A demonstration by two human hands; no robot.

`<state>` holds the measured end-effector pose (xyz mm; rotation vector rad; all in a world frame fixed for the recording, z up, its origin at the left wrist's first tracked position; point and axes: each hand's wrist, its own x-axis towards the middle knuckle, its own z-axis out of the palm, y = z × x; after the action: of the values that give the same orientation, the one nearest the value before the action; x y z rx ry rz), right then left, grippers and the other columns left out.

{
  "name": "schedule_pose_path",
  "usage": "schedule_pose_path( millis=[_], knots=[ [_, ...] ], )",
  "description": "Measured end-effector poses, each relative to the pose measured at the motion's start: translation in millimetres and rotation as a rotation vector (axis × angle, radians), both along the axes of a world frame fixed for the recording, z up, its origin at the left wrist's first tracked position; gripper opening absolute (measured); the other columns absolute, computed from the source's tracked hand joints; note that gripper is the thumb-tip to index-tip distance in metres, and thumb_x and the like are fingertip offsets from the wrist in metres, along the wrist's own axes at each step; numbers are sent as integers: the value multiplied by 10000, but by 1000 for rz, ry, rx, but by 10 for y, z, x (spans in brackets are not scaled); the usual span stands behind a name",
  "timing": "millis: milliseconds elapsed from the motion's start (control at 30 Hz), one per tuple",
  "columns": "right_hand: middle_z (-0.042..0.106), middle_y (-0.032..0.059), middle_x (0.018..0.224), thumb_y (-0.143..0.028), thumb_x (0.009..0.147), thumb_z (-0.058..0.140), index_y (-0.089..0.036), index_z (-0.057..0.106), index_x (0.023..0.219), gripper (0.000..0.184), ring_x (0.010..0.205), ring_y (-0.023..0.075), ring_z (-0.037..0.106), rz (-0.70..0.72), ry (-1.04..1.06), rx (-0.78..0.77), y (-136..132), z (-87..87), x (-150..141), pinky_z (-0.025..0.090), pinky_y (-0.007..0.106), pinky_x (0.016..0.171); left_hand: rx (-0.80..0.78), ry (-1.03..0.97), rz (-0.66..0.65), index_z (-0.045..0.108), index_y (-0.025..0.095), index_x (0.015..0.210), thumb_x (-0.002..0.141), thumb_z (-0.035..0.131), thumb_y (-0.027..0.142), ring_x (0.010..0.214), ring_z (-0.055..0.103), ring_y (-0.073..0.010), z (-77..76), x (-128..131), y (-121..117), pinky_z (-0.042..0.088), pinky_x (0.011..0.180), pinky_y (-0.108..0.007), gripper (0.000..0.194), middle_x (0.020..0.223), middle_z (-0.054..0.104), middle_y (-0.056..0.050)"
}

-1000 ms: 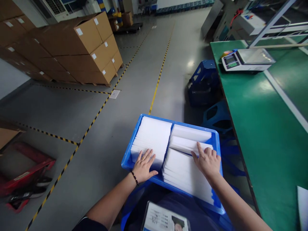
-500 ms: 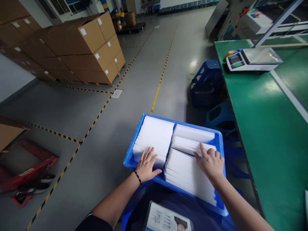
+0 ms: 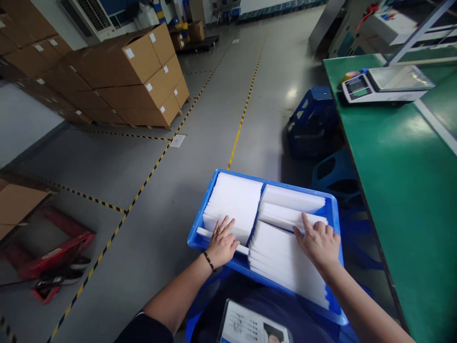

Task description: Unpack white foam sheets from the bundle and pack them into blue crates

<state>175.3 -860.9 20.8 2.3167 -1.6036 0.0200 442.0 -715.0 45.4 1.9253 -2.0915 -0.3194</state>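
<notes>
A blue plastic bin rests on my lap, packed with upright stacks of thin white foam sheets. My left hand presses on the near end of the left stack, fingers curled over the front sheets, and one sheet leans toward me away from the rest. My right hand lies on the right stack, index finger stretched forward between sheets, the other fingers bent. A badge card hangs below the bin.
A green workbench runs along the right with a digital scale at its far end. Blue stools and a crate stand beside it. Stacked cardboard boxes sit at left, and a red pallet jack is near left.
My left hand's fingers have curled and pulled a front sheet away from the left stack toward me. The right hand has stayed in place. The view shifted slightly.
</notes>
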Motion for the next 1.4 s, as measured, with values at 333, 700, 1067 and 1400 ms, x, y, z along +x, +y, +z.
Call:
schedule_pose_path(
  millis=[333, 700, 1067, 1400],
  knots=[
    [489, 91, 820, -465, 870, 312, -199, 404, 1296, 510, 776, 234, 443, 0, -4, -9, -6, -9, -6, 180, 311, 610, 44, -136, 68, 277, 164, 1341, 598, 710, 333, 1344, -12, -291, -89, 35, -360, 106, 1089, -500, 876, 1468, 105, -128],
    [500, 105, 834, -450, 861, 350, -192, 397, 1304, 514, 781, 235, 437, -10, -31, 35, -6, 12, 4, 186, 311, 609, 117, -154, -5, 157, 223, 1388, 582, 709, 446, 1346, 38, -279, -162, 85, -299, 83, 1073, -518, 1002, 1474, 92, -102],
    [504, 102, 830, -462, 865, 326, -194, 396, 1303, 518, 785, 239, 435, 9, -32, 6, -20, -38, -17, 184, 314, 618, 74, -79, -49, 364, 177, 1300, 687, 592, 546, 1325, 162, -281, -102, 87, -198, 150, 1070, -503, 751, 1406, 303, -121],
    [513, 115, 849, -456, 850, 370, -187, 390, 1308, 531, 783, 236, 426, 15, -57, 24, -32, -51, -23, 191, 312, 622, 182, -148, 269, 190, 222, 1378, 786, 477, 259, 835, 552, -223, -89, -60, -657, 462, 741, -350, 659, 1080, 408, -111]
  ],
)
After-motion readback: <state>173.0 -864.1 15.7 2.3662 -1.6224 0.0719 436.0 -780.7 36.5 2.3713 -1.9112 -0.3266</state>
